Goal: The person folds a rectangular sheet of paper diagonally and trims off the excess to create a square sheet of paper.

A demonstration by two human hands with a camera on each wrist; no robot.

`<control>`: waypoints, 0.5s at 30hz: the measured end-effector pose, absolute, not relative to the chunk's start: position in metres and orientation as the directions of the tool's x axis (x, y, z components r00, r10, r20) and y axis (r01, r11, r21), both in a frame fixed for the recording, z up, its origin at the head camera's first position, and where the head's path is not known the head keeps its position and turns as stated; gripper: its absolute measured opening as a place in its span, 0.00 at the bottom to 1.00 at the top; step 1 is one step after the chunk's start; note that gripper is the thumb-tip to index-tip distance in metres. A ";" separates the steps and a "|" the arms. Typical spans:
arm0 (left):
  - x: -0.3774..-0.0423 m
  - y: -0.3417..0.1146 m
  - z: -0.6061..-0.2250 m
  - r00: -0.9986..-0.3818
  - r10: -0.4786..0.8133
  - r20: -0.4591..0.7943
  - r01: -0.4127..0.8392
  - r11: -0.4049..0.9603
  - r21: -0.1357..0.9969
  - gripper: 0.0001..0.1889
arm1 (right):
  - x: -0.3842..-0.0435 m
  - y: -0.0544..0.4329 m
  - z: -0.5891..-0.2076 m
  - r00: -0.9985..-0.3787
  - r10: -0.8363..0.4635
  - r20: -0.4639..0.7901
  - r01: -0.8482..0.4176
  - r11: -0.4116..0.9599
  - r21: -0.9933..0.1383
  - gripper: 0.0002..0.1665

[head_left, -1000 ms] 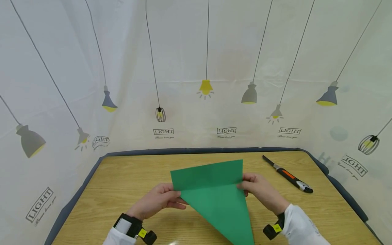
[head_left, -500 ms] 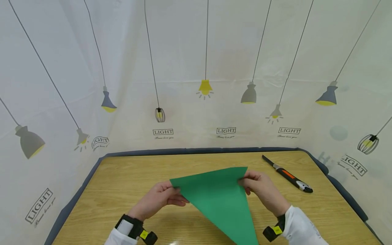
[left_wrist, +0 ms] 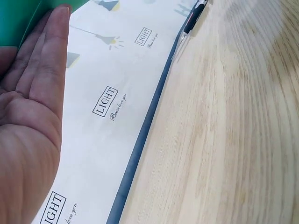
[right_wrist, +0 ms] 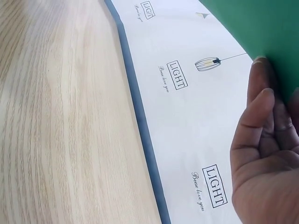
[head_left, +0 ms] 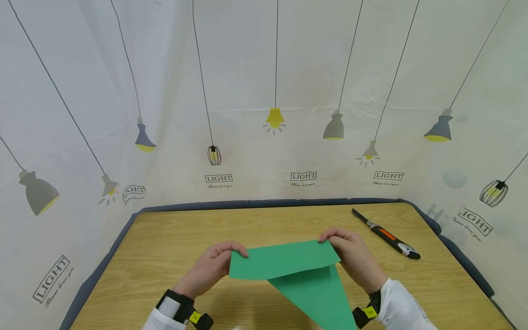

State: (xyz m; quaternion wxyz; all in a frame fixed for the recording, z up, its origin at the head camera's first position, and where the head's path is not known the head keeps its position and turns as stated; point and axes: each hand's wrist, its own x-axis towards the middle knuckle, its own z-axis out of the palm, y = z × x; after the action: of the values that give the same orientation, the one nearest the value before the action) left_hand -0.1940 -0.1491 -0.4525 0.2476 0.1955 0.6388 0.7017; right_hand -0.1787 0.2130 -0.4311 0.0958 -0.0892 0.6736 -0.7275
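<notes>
Both my hands, the left hand (head_left: pixel 208 268) and the right hand (head_left: pixel 354 261), hold a green sheet of paper (head_left: pixel 284 261) by its upper corners in the head view, fingertips bent over the top edge. It is raised in front of me over a light brown wood-grain table (head_left: pixel 177 229). A broad flap lies across its upper part, and below this a tapering piece slants down to the right and runs out at the bottom of the view. To the right, past my right hand and well apart from the paper, a black-bladed tool with a black, orange and silver handle (head_left: pixel 387 236) lies on the table. Dark blue edging (head_left: pixel 247 203) lines the table's far side, with a white sheet printed with hanging lamps (head_left: pixel 247 91) behind.

From the left wrist, my palm fills the left side, my fingers reaching up against the paper at the top left corner; the tool shows at the top, partly cut off.

From the right wrist, my fingers meet the paper's edge at the upper right.
</notes>
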 end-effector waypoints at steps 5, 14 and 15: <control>-0.193 -0.150 -0.451 -0.787 0.616 -0.028 -0.099 -0.082 0.992 0.15 | -0.179 0.211 -0.431 -0.960 -0.278 0.023 0.005 -0.099 -0.995 0.11; -0.192 -0.149 -0.454 -0.846 0.526 -0.092 -0.096 0.019 0.995 0.17 | -0.179 0.208 -0.430 -0.968 -0.249 -0.035 0.016 0.077 -0.997 0.20; -0.192 -0.148 -0.455 -0.859 0.503 -0.099 -0.090 0.041 0.995 0.18 | -0.178 0.207 -0.430 -0.971 -0.234 -0.048 0.025 0.101 -0.995 0.21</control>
State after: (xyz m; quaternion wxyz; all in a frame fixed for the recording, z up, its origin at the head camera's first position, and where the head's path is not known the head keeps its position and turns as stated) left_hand -0.1921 -0.1485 -0.4549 0.2194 0.1499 0.6874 0.6759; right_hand -0.1785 0.2068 -0.4302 0.0974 -0.0711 0.7356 -0.6665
